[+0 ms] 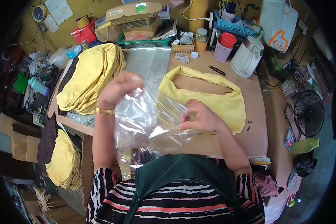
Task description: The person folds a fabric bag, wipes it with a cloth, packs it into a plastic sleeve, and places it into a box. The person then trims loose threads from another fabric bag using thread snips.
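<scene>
- A person in a striped top [164,205] and a dark green apron [183,171] is handling a clear plastic bag [138,121] with both hands at a brown worktop [255,123].
- The left hand [121,87], raised on the far side of the bag's upper left part, is curling into a fist; it is blurred, but it appears to be gripping the plastic.
- The right hand [203,116] is pinching the bag's right side between thumb and bent fingers, above the lower part of a yellow fabric bag [227,115].
- The plastic is hanging loose and creased between the hands, its lower end reaching toward the apron and its right part overlapping the yellow bag.
- The yellow bag is lying flat on the worktop, its handle loop pointing away from the person.
- Left of it, a sheaf of clear plastic [153,56] is lying flat beside a thick pile of folded yellow fabric [89,76].
- Small black snips [217,70] are resting beyond the handle loop, near a white electric kettle [247,58].
- A red cup [228,40] is sitting in a pink holder [222,53] just left of the kettle.
- A green basket [145,43] is lining the far edge, holding papers and cardboard.
- A black fan [308,112] is standing to the right, near a green bottle [305,146].
</scene>
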Available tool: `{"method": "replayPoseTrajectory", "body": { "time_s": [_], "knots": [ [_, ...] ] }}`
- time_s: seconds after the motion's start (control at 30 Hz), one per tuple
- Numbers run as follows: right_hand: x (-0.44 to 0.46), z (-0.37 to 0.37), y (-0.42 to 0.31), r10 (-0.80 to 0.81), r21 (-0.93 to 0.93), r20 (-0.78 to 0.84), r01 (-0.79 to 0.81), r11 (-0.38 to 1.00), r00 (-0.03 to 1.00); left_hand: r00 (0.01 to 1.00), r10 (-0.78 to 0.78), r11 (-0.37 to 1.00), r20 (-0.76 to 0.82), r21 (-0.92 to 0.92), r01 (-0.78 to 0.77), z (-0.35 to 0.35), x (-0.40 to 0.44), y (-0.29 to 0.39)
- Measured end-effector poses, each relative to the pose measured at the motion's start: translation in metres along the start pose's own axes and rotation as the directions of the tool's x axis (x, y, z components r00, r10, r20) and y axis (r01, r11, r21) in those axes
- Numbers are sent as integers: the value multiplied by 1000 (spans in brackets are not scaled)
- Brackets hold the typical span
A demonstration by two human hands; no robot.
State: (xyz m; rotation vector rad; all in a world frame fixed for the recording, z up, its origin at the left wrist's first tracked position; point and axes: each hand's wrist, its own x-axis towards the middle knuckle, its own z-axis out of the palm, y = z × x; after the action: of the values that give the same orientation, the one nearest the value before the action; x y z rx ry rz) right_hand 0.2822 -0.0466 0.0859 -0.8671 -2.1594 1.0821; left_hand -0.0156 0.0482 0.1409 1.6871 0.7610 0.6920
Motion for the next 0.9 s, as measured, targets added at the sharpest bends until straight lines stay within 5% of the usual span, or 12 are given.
{"method": "replayPoseTrajectory", "body": {
  "time_s": [0.07, 0.1, 0.23, 0.3, 0.37, 0.4, 0.47, 0.57, 0.67, 0.73, 0.77, 0.9],
  "knots": [
    [-22, -11, 20, 4, 12, -46, -4, 1000, 999, 732, -132, 960, -668, -271, -74, 1, -10, 13],
    [-30, -15, 27, 9, 19, -94, -7, 1000, 996, 731, -132, 960, -670, -271, -75, -10, -13, 8],
    [-57, -18, 26, 302, 325, 66, -306, 895, 951, 976, 21, 888, -215, -444, -116, -34, -23, -13],
    [-65, -30, 52, 249, -356, -30, -243, 902, 968, 976, -8, 998, -219, -62, -6, 4, -19, -4],
    [-45, -19, 34, -143, -772, -336, -185, 607, 931, 983, -105, 966, 149, 251, 65, 36, -6, 13],
    [-19, -7, 17, -149, -194, -512, 55, 979, 846, 979, -37, 961, 200, 275, -20, 57, 3, 9],
    [1, 8, -2, -11, 439, -641, 379, 815, 767, 966, 27, 950, 256, 293, -104, 70, 9, 8],
    [0, 13, -8, 151, 194, -101, -129, 972, 983, 999, 46, 987, 12, 153, -47, 51, 19, 18],
    [-19, 9, 13, 298, 240, 604, -525, 816, 739, 967, 128, 990, -218, -29, -138, -18, 18, 0],
    [-29, 10, 30, -6, 300, 528, -180, 937, 849, 991, 74, 996, -115, 51, -69, -14, 9, 10],
    [-25, 9, 33, 31, 243, 196, -79, 967, 980, 1000, 3, 991, -12, 134, -2, -9, 3, 18],
    [24, 15, 20, -128, 289, -521, 315, 904, 844, 966, 41, 856, 254, 490, -166, 58, 18, 23]
  ]
}}
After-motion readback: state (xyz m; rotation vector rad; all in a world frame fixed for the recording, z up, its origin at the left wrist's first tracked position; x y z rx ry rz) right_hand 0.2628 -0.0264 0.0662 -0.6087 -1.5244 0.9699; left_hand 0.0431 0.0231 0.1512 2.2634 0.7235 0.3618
